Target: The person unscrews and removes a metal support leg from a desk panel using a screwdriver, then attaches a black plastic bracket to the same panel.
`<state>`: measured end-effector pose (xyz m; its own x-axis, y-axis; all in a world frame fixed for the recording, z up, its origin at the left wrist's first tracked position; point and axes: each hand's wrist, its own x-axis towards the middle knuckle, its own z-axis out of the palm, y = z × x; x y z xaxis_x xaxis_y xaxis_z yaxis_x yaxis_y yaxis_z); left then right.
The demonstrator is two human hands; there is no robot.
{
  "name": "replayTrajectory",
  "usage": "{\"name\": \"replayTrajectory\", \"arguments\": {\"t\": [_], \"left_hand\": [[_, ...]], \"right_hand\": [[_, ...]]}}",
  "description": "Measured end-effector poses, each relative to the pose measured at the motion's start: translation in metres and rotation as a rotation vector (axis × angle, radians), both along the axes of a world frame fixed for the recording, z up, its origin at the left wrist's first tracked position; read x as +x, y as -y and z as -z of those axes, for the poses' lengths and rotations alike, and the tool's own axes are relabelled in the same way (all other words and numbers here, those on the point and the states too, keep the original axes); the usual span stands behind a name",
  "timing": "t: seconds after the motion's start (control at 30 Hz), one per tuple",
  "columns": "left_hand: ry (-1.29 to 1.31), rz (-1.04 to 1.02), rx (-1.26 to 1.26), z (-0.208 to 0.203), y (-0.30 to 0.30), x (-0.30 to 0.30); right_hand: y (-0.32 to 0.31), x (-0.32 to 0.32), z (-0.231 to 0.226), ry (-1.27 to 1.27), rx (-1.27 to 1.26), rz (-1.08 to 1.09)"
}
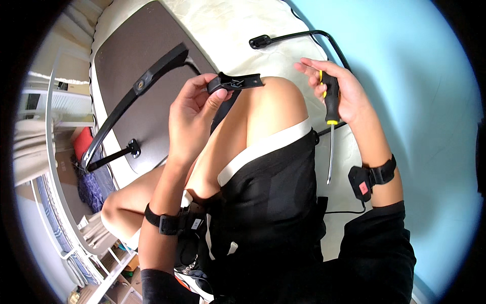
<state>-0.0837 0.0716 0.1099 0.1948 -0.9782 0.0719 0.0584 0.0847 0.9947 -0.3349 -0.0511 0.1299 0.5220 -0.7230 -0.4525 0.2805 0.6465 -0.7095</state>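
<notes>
My left hand (190, 116) pinches a small black trough-shaped plastic piece (217, 83) between thumb and fingers, above my bent knee. Several small metal screws (243, 82) appear to lie in its hollow. In my right hand (352, 93), a screwdriver (331, 104) with a black and yellow handle rests against the palm, its long metal shaft pointing down toward my lap. Some fingers of that hand stretch away from the handle. The screwdriver is well apart from the plastic piece.
A dark brown board (157, 38) lies on the cream quilted mattress (223, 25), with a bent black leg frame (121, 109) over it. Another black tube frame (298, 35) lies by the light blue wall (425, 101). White rails (55, 202) stand at left.
</notes>
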Motion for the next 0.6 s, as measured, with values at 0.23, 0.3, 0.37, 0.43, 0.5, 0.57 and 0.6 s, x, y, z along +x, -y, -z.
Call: {"name": "replayTrajectory", "arguments": {"t": [0.23, 0.3, 0.37, 0.43, 0.5, 0.57, 0.6], "left_hand": [[0.166, -0.001, 0.155, 0.033, 0.054, 0.002], [0.227, 0.019, 0.184, 0.041, 0.067, -0.004], [0.335, 0.018, 0.244, 0.049, 0.077, -0.013], [0.431, -0.006, 0.281, 0.054, 0.084, -0.016], [0.502, 0.006, 0.307, 0.054, 0.09, -0.018], [0.524, 0.041, 0.337, 0.05, 0.098, -0.021], [0.531, 0.042, 0.321, 0.053, 0.1, -0.019]], "right_hand": [[0.039, -0.015, 0.065, 0.098, 0.243, 0.24], [0.043, -0.014, 0.082, 0.088, 0.256, 0.215], [0.049, -0.016, 0.099, 0.096, 0.27, 0.164], [0.05, -0.007, 0.103, 0.083, 0.292, 0.122], [0.05, -0.003, 0.107, 0.071, 0.313, 0.096], [0.051, -0.007, 0.123, 0.116, 0.283, 0.071], [0.051, -0.006, 0.124, 0.133, 0.264, 0.052]]}}
